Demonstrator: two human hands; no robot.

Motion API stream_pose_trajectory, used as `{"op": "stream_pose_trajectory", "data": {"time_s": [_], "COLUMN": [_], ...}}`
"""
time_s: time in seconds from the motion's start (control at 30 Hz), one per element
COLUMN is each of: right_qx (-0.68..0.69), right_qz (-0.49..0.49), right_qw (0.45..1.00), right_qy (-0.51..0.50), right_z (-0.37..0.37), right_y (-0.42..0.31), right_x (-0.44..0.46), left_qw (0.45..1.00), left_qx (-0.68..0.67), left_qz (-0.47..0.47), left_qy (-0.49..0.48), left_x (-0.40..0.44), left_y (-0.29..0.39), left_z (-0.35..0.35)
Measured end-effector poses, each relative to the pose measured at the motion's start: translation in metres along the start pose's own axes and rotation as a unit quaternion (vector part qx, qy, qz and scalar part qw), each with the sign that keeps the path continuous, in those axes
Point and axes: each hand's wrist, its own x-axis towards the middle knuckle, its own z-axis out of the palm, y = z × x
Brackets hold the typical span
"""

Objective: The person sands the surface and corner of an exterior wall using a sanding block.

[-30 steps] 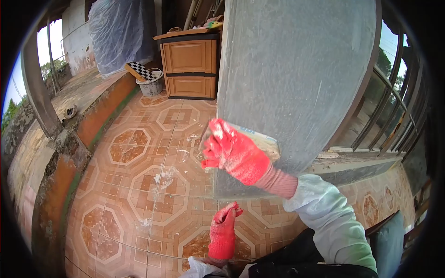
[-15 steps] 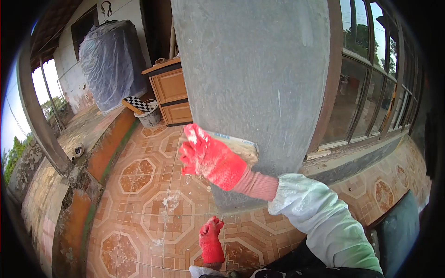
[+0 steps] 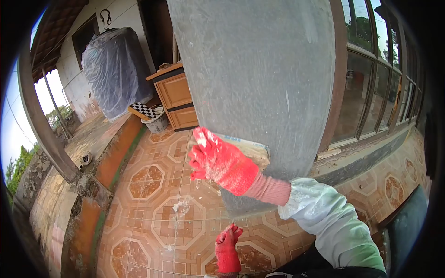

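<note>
In a red glove spotted with white, my right hand (image 3: 223, 160) is closed on a flat, stained board (image 3: 254, 153) with blue marks along its upper edge. The board lies against the lower part of the grey wall (image 3: 259, 69), near its left corner. My fingers hide much of the board and how they grip it. Low in the view, my left hand (image 3: 227, 250), also in a red glove, is held over the tiled floor (image 3: 155, 222). Its fingers are curled together, and whatever they may hold cannot be made out.
A wooden cabinet (image 3: 174, 95) stands behind the wall's left corner, beside a bucket (image 3: 157, 123) and a checkered board (image 3: 144, 110). Plastic sheeting (image 3: 113, 69) covers a large object at the back. Framed windows (image 3: 357, 92) are at right; a dark chair-like object (image 3: 408, 227) is at lower right.
The whole scene, both hands included, has shifted a little right and down in the view. My right hand still grips the board against the wall.
</note>
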Motion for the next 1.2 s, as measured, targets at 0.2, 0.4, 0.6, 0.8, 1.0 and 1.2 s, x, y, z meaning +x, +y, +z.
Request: {"op": "stream_pose_trajectory", "data": {"time_s": [0.2, 0.4, 0.6, 0.8, 1.0, 1.2], "right_qx": [-0.050, -0.061, -0.152, -0.950, -0.955, -0.961], "right_qz": [0.167, -0.038, 0.085, -0.046, -0.178, 0.014], "right_qw": [0.983, 0.997, 0.982, 0.299, 0.069, 0.270], "right_qy": [0.059, 0.016, 0.066, -0.073, 0.227, -0.060], "right_z": [-0.048, 0.008, -0.016, 0.024, 0.083, -0.035], "right_y": [0.062, -0.060, 0.006, -0.060, -0.118, -0.024], "right_x": [-0.073, -0.020, -0.091, -0.112, -0.100, -0.208], "left_qw": [1.000, 1.000, 1.000, 0.995, 0.994, 0.991], "left_qx": [0.019, 0.010, 0.020, 0.082, 0.097, 0.116], "left_qz": [0.003, -0.019, 0.001, 0.024, 0.041, 0.061], "left_qy": [-0.010, -0.007, -0.020, -0.057, 0.009, -0.014], "left_x": [-0.011, -0.007, -0.019, -0.032, -0.034, -0.043], "left_y": [0.004, -0.001, 0.009, 0.018, 0.035, 0.038], "left_z": [-0.013, -0.004, 0.007, -0.001, 0.027, 0.018]}}
